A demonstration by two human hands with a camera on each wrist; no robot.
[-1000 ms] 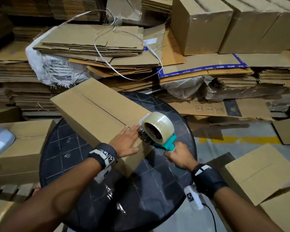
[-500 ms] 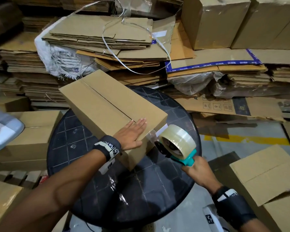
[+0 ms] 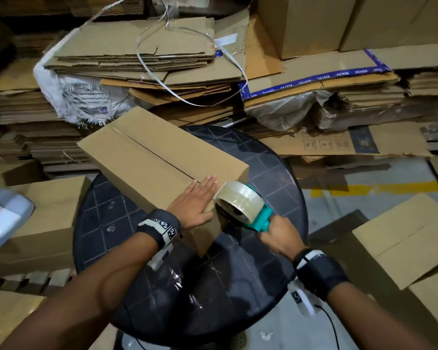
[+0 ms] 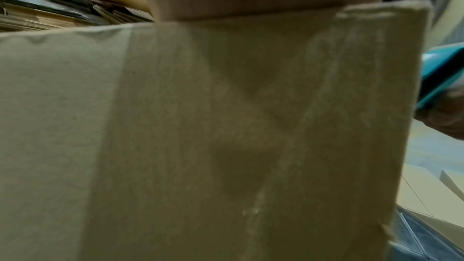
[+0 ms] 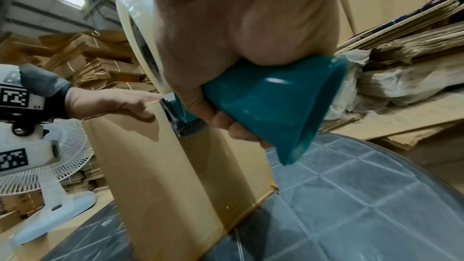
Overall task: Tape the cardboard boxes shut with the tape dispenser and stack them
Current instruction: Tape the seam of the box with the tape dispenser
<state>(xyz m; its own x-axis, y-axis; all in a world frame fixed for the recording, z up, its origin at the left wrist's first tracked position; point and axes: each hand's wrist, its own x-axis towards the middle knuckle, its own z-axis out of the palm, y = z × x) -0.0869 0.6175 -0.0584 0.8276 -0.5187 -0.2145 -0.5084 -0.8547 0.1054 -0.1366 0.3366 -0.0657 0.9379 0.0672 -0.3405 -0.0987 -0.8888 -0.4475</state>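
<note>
A long brown cardboard box [image 3: 147, 157] lies on the round dark table [image 3: 283, 178], its top flaps meeting in a seam down the middle. My left hand [image 3: 196, 200] presses flat on the box's near end with straight fingers. My right hand [image 3: 280, 236] grips the teal handle of the tape dispenser [image 3: 240, 205], which carries a clear tape roll. In the right wrist view the dispenser's [image 5: 271, 106] metal head touches the box's [image 5: 155, 166] near end face just below its top edge. The left wrist view is filled by a blurred wall of the box [image 4: 200, 126].
Flattened cardboard [image 3: 137, 54] is piled behind the table, with made-up boxes [image 3: 311, 24] on top at the right. More boxes stand at the left [image 3: 46, 218] and right [image 3: 410, 238] of the table. A white fan [image 5: 42, 158] stands at the left.
The dispenser dropped from the box's top edge to beside its end, then came back up against the end face. My left hand stayed flat on the box's near end.
</note>
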